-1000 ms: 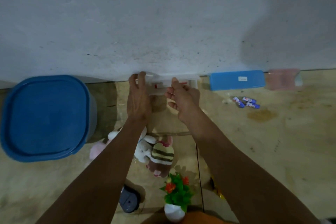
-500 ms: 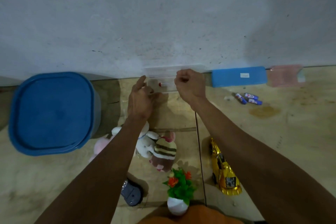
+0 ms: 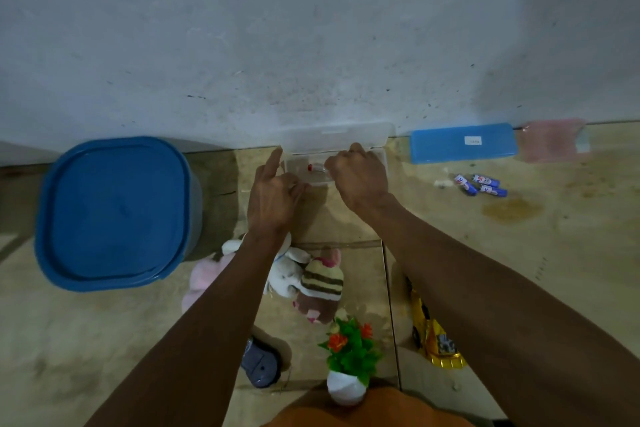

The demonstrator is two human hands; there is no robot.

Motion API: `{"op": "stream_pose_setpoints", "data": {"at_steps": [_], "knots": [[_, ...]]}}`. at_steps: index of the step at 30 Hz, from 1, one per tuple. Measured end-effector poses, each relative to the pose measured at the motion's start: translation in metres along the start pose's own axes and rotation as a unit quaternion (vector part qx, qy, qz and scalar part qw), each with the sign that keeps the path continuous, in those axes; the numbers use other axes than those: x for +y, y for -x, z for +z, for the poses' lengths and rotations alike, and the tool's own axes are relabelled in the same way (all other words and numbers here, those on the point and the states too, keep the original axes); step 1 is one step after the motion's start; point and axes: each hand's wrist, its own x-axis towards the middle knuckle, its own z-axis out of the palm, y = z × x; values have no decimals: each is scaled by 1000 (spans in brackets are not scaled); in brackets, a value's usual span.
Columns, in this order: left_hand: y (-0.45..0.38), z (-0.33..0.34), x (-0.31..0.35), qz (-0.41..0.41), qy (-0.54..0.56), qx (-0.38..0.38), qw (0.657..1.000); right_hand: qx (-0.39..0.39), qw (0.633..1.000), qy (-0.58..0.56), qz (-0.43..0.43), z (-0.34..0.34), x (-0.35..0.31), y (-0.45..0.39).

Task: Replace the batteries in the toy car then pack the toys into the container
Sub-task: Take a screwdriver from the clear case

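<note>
A clear plastic case (image 3: 336, 137) lies open against the wall with its lid raised. Inside it lies a small red-tipped tool (image 3: 313, 168). My right hand (image 3: 360, 180) reaches into the case with fingers curled at the tool's other end. My left hand (image 3: 273, 198) holds the case's left front corner, index finger straight along its side. The yellow toy car (image 3: 433, 336) lies on the floor by my right forearm. Three blue batteries (image 3: 481, 184) lie to the right. The blue-lidded container (image 3: 110, 211) stands closed at the left.
Plush toys (image 3: 318, 284) lie under my left forearm, one pink (image 3: 201, 277). A potted plastic flower (image 3: 349, 357) and a dark blue gadget (image 3: 259, 362) sit near my body. A blue case (image 3: 462, 142) and a pink case (image 3: 550, 142) lie along the wall.
The clear case's lid has gone up against the wall. My right hand has dropped into the open case onto the tool. My left hand has settled at the case's left corner.
</note>
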Motion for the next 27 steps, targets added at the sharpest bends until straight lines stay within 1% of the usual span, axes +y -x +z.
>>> {"op": "stream_pose_setpoints", "data": {"at_steps": [4,8,10,12,14,17,19,20,21,23,25,27], "knots": [[2,-1,1,11,-27,-2,1000,43,997,-56,-4,3,3,4],[3,-3,5,1,-25,-6,1000,134,985,-107,-18,-3,8,15],[3,-2,5,-6,-19,-3,1000,162,976,-143,-22,-9,12,23],[2,-2,4,-14,-5,-1,1000,170,965,-199,3,-13,16,30],[2,-2,3,-12,1,-1,1000,181,946,-264,48,-17,19,36],[1,-2,1,-9,-5,-6,1000,194,909,-347,125,-21,22,44],[1,-3,1,-13,-1,-10,1000,165,880,-399,196,-24,25,51],[1,-3,1,-19,5,-10,1000,144,853,-442,237,-24,28,55],[1,-4,3,-27,11,-9,1000,130,818,-490,272,-26,29,60],[2,-7,5,-34,10,-8,999,120,754,-558,324,-31,31,72],[2,-9,4,-26,-11,-18,999,125,714,-596,346,-37,34,86],[0,-11,3,-18,-22,-38,999,126,695,-612,355,-44,37,101]]}}
